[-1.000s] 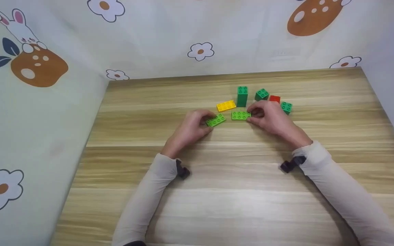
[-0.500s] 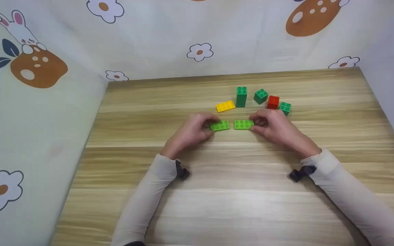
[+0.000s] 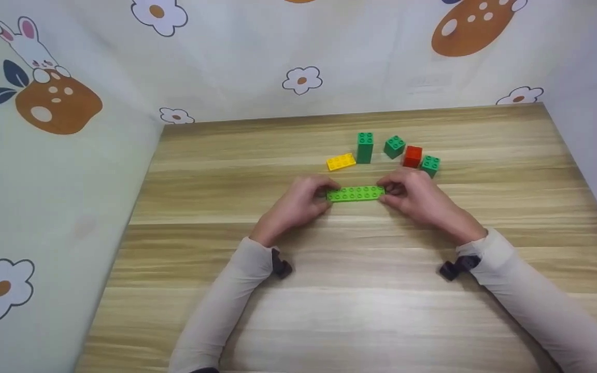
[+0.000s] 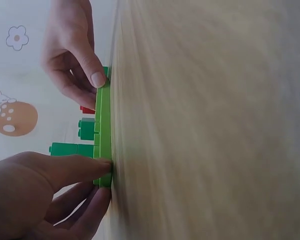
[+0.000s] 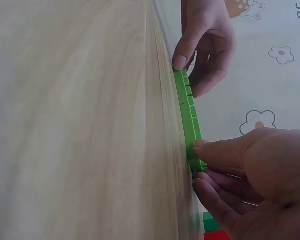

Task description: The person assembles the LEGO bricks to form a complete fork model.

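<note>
Two flat lime-green toy bricks lie end to end on the table in the head view, forming one long bar. My left hand (image 3: 304, 203) pinches the left lime brick (image 3: 341, 195) at its outer end, thumb in front and fingers behind. At the other end my right hand (image 3: 416, 199) holds the right lime brick (image 3: 370, 193) the same way. A thin seam between the bricks shows in the right wrist view, where the left brick (image 5: 181, 86) and the right brick (image 5: 188, 122) meet in line, low at the table surface. The outer ends are partly hidden by fingers.
Behind the bar stand a yellow flat brick (image 3: 341, 162), a tall dark-green stack (image 3: 365, 150), a green brick (image 3: 394, 147), a red brick (image 3: 412, 156) and another green brick (image 3: 430, 165) near my right knuckles. A patterned wall covering (image 3: 236, 67) borders the table.
Both lime bricks have been drawn nearer to me. The left one has turned straight and moved right, closing the gap between them. The red brick behind my right hand is now uncovered.
</note>
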Demonstrator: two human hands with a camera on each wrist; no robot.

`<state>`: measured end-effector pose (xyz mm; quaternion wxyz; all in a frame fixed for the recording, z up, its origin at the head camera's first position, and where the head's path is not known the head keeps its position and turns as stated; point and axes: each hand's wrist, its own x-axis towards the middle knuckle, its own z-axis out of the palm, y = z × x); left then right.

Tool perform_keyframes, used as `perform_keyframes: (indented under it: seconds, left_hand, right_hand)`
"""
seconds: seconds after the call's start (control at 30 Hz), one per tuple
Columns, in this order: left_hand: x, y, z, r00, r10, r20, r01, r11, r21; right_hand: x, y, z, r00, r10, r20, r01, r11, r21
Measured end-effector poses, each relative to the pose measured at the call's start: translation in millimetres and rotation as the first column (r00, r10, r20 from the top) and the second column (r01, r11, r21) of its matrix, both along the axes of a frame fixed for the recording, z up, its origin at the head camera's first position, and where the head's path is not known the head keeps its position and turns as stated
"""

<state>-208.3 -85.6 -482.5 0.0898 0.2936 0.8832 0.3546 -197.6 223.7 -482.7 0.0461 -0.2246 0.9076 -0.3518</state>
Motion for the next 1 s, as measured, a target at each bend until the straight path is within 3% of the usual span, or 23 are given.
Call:
perform_keyframes:
  seconds: [0.47, 0.63, 0.8, 1.0]
  left_hand:
    - [1.8, 2.6, 2.3, 1.000, 0.017, 0.002, -0.017, 1.000, -0.012]
    - [1.5, 2.3, 1.8, 1.000, 0.020, 0.006, -0.020, 1.000, -0.019]
    - [1.3, 2.6, 2.3, 1.000, 0.019, 0.008, -0.019, 0.999, -0.028]
    - [1.9, 3.2, 3.2, 1.000, 0.024, 0.015, -0.023, 0.999, -0.035]
  right_hand:
    - [-2.9, 4.6, 2.7, 0.999, -0.015, 0.037, 0.017, 0.999, -0.046]
    - [-8.8, 16.0, 11.6, 0.994, -0.102, 0.025, 0.104, 0.992, -0.074]
    - [-17.1, 33.6, 23.7, 0.975, -0.219, -0.035, 0.214, 0.970, -0.113]
    - [-27.3, 62.3, 35.7, 0.961, -0.265, -0.077, 0.261, 0.963, -0.066]
